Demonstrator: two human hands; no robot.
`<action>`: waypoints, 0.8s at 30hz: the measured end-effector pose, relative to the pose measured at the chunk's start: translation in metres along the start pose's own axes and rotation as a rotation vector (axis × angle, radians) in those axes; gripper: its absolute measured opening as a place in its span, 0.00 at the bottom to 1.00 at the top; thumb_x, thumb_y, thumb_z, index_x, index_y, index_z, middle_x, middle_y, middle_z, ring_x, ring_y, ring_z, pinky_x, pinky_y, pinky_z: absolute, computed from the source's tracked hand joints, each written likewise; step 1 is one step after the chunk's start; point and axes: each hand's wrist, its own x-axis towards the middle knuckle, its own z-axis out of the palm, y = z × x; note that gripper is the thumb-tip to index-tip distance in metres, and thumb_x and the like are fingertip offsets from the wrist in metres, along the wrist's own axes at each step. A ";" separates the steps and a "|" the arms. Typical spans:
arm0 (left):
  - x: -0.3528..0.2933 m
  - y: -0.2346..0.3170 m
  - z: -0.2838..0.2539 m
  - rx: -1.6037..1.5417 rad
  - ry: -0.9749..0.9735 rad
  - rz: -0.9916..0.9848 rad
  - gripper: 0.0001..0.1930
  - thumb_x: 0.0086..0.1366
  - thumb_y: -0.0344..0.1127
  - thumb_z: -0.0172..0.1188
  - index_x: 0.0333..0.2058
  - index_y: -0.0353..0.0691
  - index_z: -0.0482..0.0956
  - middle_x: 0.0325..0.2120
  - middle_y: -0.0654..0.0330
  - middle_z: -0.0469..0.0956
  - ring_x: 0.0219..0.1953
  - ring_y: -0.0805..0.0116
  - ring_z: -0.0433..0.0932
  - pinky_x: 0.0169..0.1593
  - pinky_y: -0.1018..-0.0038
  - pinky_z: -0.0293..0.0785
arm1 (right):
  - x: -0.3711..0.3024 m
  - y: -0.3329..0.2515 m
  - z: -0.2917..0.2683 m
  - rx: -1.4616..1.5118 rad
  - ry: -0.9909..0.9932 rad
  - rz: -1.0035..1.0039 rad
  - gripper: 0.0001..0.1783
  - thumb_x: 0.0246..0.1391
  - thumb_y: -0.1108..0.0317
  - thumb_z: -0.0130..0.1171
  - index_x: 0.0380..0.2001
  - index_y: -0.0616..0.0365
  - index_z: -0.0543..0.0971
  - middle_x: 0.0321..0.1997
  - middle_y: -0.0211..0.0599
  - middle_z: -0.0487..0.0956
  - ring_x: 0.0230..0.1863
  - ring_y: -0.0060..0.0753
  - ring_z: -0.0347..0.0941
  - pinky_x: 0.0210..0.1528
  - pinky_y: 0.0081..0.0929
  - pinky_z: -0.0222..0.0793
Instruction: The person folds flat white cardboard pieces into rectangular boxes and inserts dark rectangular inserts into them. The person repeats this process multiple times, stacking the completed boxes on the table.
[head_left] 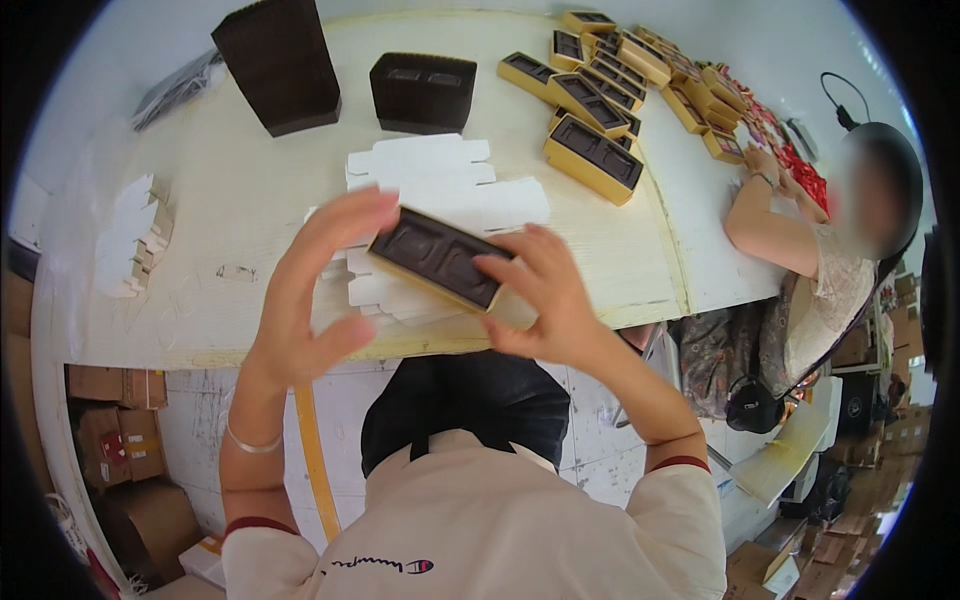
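Note:
Above the table's near edge is a small gold box (436, 258) fitted with a black two-compartment plastic tray. My right hand (545, 292) grips its right end, fingers over the tray and thumb at the near side. Curved around the left end, my left hand (318, 285) has its fingers and thumb spread apart. Its fingertips lie close to the box's far left corner; whether they touch is unclear. Flat white card blanks (440, 165) lie on the table beneath and beyond the box, partly hidden by it and my hands.
Stacked black trays (280, 65) and a shorter stack (424, 92) stand at the back. Gold boxes with black trays (595, 158) pile up at the far right. Folded white cards (135, 235) lie at left. A co-worker (800, 230) handles things at the table's right side.

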 end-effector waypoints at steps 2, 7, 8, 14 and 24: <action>-0.013 0.023 -0.005 -0.127 -0.045 0.036 0.29 0.59 0.54 0.60 0.49 0.35 0.76 0.51 0.50 0.74 0.56 0.51 0.69 0.60 0.59 0.62 | 0.009 0.014 -0.025 -0.093 0.016 0.039 0.26 0.37 0.61 0.66 0.43 0.59 0.78 0.49 0.50 0.75 0.51 0.51 0.70 0.58 0.48 0.61; -0.011 0.073 -0.003 -0.550 -0.233 0.323 0.28 0.60 0.61 0.58 0.39 0.37 0.82 0.40 0.51 0.79 0.45 0.51 0.76 0.51 0.54 0.69 | 0.045 0.125 -0.095 -0.253 0.040 0.171 0.28 0.45 0.61 0.64 0.50 0.60 0.75 0.52 0.51 0.75 0.55 0.51 0.69 0.59 0.42 0.63; -0.013 0.086 -0.011 -0.671 -0.288 0.357 0.27 0.60 0.61 0.58 0.38 0.38 0.82 0.39 0.51 0.79 0.43 0.51 0.76 0.49 0.55 0.70 | 0.065 0.129 -0.105 -0.215 0.030 0.257 0.29 0.48 0.60 0.65 0.52 0.60 0.74 0.55 0.52 0.74 0.57 0.53 0.68 0.59 0.41 0.62; -0.009 0.145 -0.003 -1.059 -0.295 0.393 0.19 0.70 0.47 0.51 0.19 0.50 0.76 0.24 0.70 0.78 0.26 0.74 0.74 0.30 0.79 0.67 | 0.067 0.098 -0.052 -0.162 -0.112 0.038 0.33 0.48 0.52 0.66 0.55 0.57 0.72 0.59 0.51 0.71 0.61 0.51 0.65 0.62 0.39 0.61; 0.003 0.157 0.010 -1.116 -0.477 0.448 0.22 0.70 0.49 0.50 0.17 0.48 0.74 0.25 0.69 0.78 0.27 0.73 0.75 0.31 0.78 0.68 | 0.024 0.020 -0.002 0.100 -0.398 -0.003 0.26 0.42 0.63 0.70 0.45 0.64 0.78 0.57 0.51 0.73 0.59 0.52 0.67 0.60 0.41 0.62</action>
